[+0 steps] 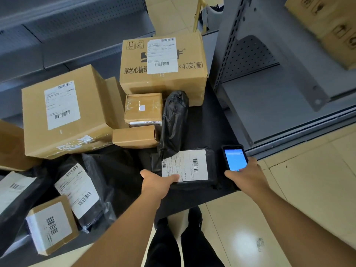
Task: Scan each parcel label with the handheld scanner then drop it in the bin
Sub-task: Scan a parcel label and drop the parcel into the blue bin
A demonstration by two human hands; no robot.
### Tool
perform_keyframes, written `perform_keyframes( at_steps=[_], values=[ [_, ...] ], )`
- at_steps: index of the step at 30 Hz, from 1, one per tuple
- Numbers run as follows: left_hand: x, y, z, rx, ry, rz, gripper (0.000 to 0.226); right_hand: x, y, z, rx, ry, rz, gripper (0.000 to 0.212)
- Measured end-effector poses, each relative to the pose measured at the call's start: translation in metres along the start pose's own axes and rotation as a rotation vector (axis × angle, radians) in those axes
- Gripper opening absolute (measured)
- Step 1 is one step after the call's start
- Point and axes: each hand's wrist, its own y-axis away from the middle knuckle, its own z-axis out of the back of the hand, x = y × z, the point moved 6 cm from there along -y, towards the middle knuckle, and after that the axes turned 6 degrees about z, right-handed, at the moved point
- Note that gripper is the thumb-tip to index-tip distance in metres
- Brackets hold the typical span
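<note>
Left hand [157, 183] gripping the near left edge of a flat black parcel [211, 171], thumb pressed onto its white label [185, 166], barcodes face up. Parcel lying on the dark desk [208, 122] near the front edge, just right of centre. Right hand [248, 175] wrapped around the lower end of the handheld scanner [234, 158], thumb on its face below the lit blue screen, device held just right of the parcel and apart from it, over the desk's right corner. Tall black-wrapped bundle [174, 120] leaning directly behind the parcel, its lower end touching the label's far left corner. Behind that, a big printed carton [163, 64] with a white label on top; in front of the carton, a small taped box [143, 108] stacked on a small plain box [135, 136]. Large labelled carton [63, 112] to the left of those. Nearer on the left, a black poly bag [81, 189] with a white label, and a small labelled box [51, 224] at the near left edge. Grey metal shelving [269, 83] standing to the right of the desk. Dark trousers and shoes visible below on the pale tiled floor [308, 189]. No bin identifiable in view.
</note>
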Motion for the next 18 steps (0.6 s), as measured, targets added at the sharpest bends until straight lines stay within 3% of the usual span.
perform_keyframes(
  at_steps=[8,14,18],
  values=[
    [0.009,0.012,0.008,0.12,0.092,0.017,0.1,0.017,0.022,0.025,0.047,-0.059,0.048,0.066],
    [0.009,0.037,0.026,0.234,0.188,0.061,0.065,0.038,0.044,0.041,0.071,0.074,0.157,0.073],
    [0.009,0.039,0.046,0.238,0.258,0.006,0.059,0.058,0.057,0.051,0.097,0.218,0.249,0.079]
  ],
)
